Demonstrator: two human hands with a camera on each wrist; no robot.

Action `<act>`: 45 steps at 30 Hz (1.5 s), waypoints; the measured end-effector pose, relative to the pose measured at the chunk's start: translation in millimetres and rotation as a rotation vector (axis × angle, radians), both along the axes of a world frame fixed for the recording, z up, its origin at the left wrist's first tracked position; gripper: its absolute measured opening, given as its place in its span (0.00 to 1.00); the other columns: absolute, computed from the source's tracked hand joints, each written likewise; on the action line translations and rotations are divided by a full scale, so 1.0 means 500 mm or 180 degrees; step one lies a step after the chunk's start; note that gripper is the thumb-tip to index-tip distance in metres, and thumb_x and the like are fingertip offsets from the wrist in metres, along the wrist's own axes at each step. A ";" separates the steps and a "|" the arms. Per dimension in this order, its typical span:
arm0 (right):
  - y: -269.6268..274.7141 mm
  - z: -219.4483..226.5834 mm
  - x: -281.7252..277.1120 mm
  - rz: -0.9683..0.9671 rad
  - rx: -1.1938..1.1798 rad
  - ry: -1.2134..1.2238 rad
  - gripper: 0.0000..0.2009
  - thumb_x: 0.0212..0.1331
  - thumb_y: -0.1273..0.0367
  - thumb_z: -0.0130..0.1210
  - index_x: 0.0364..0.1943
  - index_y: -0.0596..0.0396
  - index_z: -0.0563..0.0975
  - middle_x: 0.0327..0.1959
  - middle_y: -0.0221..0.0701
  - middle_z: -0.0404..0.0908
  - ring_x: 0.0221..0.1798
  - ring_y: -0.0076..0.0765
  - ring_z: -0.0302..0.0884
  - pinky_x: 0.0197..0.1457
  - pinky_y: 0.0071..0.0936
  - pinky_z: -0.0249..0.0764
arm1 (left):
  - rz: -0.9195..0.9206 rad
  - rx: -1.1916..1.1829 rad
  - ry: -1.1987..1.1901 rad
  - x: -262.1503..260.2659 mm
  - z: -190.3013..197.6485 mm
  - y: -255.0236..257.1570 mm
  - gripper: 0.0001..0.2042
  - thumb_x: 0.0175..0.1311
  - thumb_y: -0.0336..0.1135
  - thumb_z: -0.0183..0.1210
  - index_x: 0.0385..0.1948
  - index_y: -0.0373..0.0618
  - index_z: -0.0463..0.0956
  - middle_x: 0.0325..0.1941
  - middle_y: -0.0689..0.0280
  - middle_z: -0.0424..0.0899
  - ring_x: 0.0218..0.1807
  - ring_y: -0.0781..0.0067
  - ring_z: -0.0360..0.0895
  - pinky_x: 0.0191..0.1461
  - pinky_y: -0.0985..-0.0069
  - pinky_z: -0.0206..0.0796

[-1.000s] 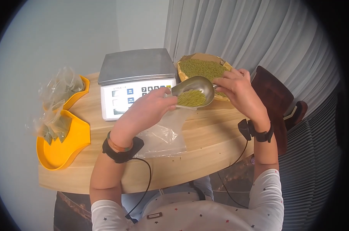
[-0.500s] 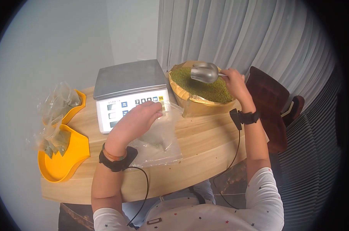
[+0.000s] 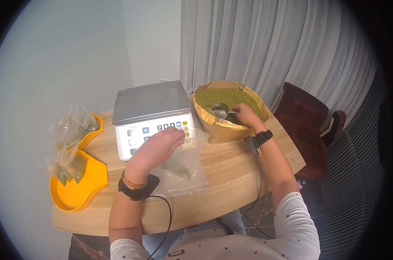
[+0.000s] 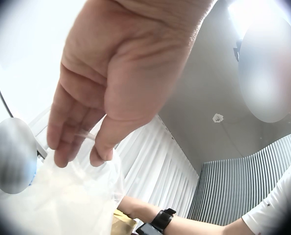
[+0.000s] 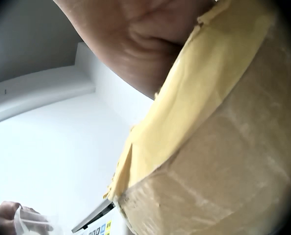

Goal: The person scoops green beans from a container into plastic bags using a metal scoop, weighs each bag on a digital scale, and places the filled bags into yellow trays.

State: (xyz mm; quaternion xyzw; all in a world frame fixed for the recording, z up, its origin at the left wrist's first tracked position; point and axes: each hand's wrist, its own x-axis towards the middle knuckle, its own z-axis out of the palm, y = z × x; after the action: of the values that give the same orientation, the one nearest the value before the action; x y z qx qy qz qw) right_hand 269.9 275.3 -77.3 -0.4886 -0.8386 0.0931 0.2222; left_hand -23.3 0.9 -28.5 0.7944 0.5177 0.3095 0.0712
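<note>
My left hand (image 3: 160, 146) pinches the top edge of a clear plastic bag (image 3: 182, 170) in front of the scale; some green stuff shows low inside it. In the left wrist view, the thumb and fingers of that hand (image 4: 111, 93) close on the bag's rim (image 4: 86, 191). My right hand (image 3: 247, 115) grips the handle of a metal scoop (image 3: 219, 111), whose bowl dips into the small green grains (image 3: 224, 95) of an open paper sack (image 3: 224, 133). In the right wrist view, the sack's wall (image 5: 209, 161) hides the scoop and the fingers.
A digital scale (image 3: 151, 104) stands left of the sack. On the left, two yellow trays (image 3: 94, 171) hold filled plastic bags (image 3: 70, 167). A dark red chair (image 3: 301, 130) stands beyond the table's (image 3: 231, 190) right end, before a grey curtain (image 3: 266, 47).
The scoop, first tipped with grains at the bag's mouth, has swung back emptied over the sack and then down into the grains. My left hand keeps its hold on the bag.
</note>
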 end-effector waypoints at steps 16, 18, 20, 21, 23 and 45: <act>-0.009 0.043 0.111 -0.0006 -0.1219 0.1371 0.10 0.65 0.74 0.59 0.48 0.61 0.82 0.38 0.27 0.82 0.40 0.23 0.75 0.47 0.24 0.71 | 0.0024 -0.0075 0.0088 -0.012 -0.005 0.006 0.08 0.72 0.36 0.52 0.41 0.41 0.74 0.41 0.54 0.79 0.45 0.46 0.77 0.47 0.58 0.70; -0.027 0.067 0.113 -0.0009 -0.1140 0.1333 0.11 0.65 0.74 0.59 0.50 0.62 0.82 0.38 0.27 0.83 0.41 0.22 0.75 0.48 0.24 0.71 | 0.0022 -0.0085 0.0040 -0.013 -0.003 0.005 0.08 0.72 0.36 0.52 0.40 0.41 0.73 0.40 0.54 0.79 0.44 0.47 0.77 0.46 0.58 0.69; -0.048 0.096 0.113 0.0259 -0.1085 0.1393 0.10 0.64 0.75 0.60 0.47 0.64 0.82 0.36 0.26 0.82 0.39 0.23 0.75 0.47 0.23 0.72 | -0.0043 -0.0037 0.0031 -0.013 -0.004 0.006 0.08 0.72 0.35 0.51 0.39 0.41 0.73 0.40 0.55 0.79 0.44 0.48 0.76 0.46 0.59 0.69; -0.061 0.112 0.110 0.0270 -0.1109 0.1373 0.10 0.64 0.75 0.60 0.47 0.64 0.82 0.36 0.26 0.82 0.39 0.23 0.75 0.47 0.23 0.72 | -0.0024 -0.0057 0.0013 -0.012 -0.005 0.006 0.08 0.72 0.35 0.51 0.39 0.41 0.73 0.40 0.55 0.79 0.44 0.48 0.76 0.46 0.59 0.69; -0.093 0.149 0.101 0.0598 -0.1054 0.1305 0.10 0.64 0.75 0.59 0.47 0.64 0.82 0.35 0.26 0.82 0.40 0.22 0.74 0.48 0.24 0.72 | -0.0070 -0.0002 -0.0066 -0.009 -0.005 0.007 0.06 0.70 0.32 0.55 0.40 0.38 0.74 0.39 0.55 0.78 0.45 0.49 0.76 0.49 0.63 0.69; -0.317 0.252 -0.052 0.1581 0.1421 -0.0302 0.12 0.57 0.77 0.60 0.45 0.54 0.85 0.32 0.34 0.79 0.44 0.41 0.75 0.53 0.36 0.64 | -0.0085 0.0112 0.0042 -0.006 0.002 0.001 0.07 0.71 0.33 0.55 0.39 0.39 0.73 0.37 0.54 0.78 0.41 0.46 0.75 0.45 0.61 0.68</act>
State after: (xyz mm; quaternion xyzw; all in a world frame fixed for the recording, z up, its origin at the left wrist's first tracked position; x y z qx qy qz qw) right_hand 244.1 116.9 48.6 -0.2123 -0.9412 -0.0644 0.2550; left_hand -26.4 1.3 -27.4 0.8044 0.5021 0.3124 0.0579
